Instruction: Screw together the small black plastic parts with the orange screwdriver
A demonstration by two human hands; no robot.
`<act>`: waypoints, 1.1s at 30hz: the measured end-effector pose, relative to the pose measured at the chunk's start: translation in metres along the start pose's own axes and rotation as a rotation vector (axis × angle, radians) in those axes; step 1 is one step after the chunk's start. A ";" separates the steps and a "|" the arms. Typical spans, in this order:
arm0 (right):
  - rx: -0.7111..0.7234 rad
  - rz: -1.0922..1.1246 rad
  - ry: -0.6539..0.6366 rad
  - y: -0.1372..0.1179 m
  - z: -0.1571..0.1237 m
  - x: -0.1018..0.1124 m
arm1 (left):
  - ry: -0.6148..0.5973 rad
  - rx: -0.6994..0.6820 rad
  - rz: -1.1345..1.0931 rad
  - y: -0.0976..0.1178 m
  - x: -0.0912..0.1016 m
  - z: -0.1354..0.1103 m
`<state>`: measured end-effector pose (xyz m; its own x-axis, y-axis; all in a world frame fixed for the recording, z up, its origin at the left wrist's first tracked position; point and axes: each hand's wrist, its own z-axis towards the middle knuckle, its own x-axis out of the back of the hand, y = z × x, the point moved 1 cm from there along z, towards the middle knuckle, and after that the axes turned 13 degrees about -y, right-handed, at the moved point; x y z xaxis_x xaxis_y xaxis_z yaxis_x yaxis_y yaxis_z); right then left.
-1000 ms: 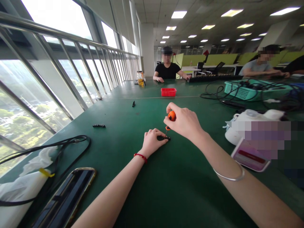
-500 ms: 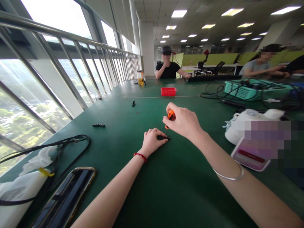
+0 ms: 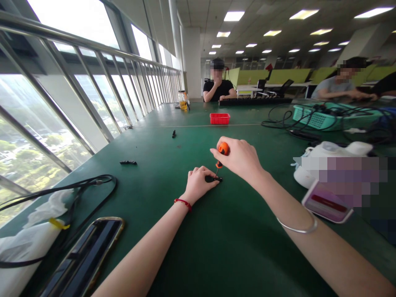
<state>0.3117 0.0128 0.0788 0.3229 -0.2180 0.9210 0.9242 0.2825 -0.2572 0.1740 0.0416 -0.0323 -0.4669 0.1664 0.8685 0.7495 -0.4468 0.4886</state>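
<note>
My right hand [image 3: 239, 159] is closed round a small orange-handled screwdriver [image 3: 222, 150], held upright with its tip down on a small black part [image 3: 214, 179]. My left hand [image 3: 198, 184] rests on the green table [image 3: 222, 247] with its fingers pinched on that black part, pressing it to the surface. A red cord circles my left wrist and a silver bangle my right forearm.
A phone [image 3: 83, 258] and a black cable [image 3: 77, 187] over white plastic lie near left. Small black pieces [image 3: 128, 162] [image 3: 173, 134] and a red tray [image 3: 219, 119] sit farther off. White objects [image 3: 328, 159], a teal basket [image 3: 318, 115] and cables fill the right. Two people sit at the far end.
My right hand has shifted slightly on the screwdriver handle, which stays on the part. The person in black at the far end raised a hand to the face.
</note>
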 end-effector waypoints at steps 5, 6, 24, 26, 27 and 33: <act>0.025 0.058 -0.004 -0.001 -0.001 0.000 | 0.006 -0.010 -0.005 0.000 0.000 0.001; 0.028 0.060 0.002 -0.001 -0.001 0.000 | 0.006 -0.011 -0.006 0.000 0.000 0.001; -0.026 0.189 0.138 0.011 0.005 0.000 | -0.017 0.000 0.003 0.001 0.002 0.000; -0.029 0.212 0.148 0.015 0.007 0.001 | -0.016 -0.003 0.000 0.001 0.002 0.000; -0.030 0.217 0.142 0.017 0.007 0.000 | -0.014 -0.004 -0.002 0.001 0.002 0.000; -0.054 0.202 0.106 0.018 0.010 -0.003 | -0.004 -0.007 -0.007 0.000 0.001 0.000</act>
<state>0.3251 0.0276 0.0739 0.5195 -0.2601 0.8139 0.8472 0.2805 -0.4511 0.1738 0.0421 -0.0318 -0.4703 0.1732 0.8653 0.7427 -0.4519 0.4941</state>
